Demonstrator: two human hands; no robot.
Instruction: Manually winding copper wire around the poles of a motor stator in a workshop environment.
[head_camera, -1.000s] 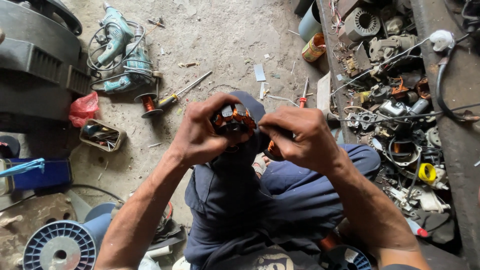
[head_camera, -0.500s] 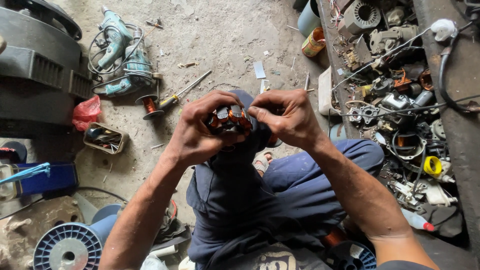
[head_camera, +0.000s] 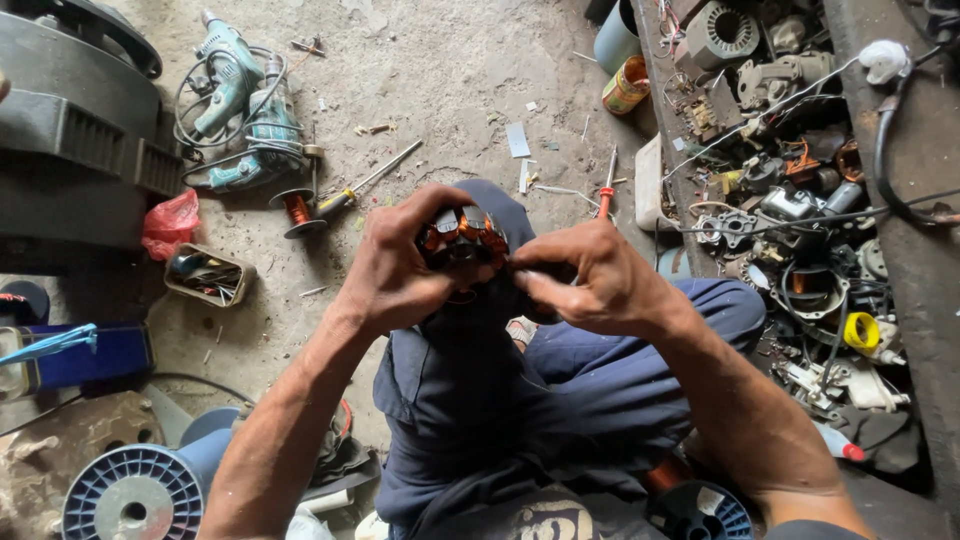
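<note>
I am looking down at both hands working over my raised knee; the left hand (head_camera: 395, 270) is gripping a small motor stator (head_camera: 462, 238) wound with copper wire, fingers curling over its top and thumb pressing beneath; the stator is sitting just in front of the knee, between the two hands, above the dusty concrete floor (head_camera: 440, 80). The right hand (head_camera: 590, 280) is closing in from the side, its fingertips pinching at the stator's right edge, though I cannot tell whether they are holding a wire or only touching the winding.

Around me things are lying scattered; a teal power drill (head_camera: 240, 110) with its coiled cord is resting at the upper left, with a small copper wire spool (head_camera: 297, 210) and a yellow-handled screwdriver (head_camera: 365, 185) just below it; a red plastic bag (head_camera: 170, 222) and a small box of bits (head_camera: 205, 275) are sitting nearer the left edge; a red-handled screwdriver (head_camera: 605, 190) is lying beyond my right hand; a heap of motor parts (head_camera: 790, 210) is filling the right side; a blue reel (head_camera: 135, 495) is standing at the lower left.
</note>
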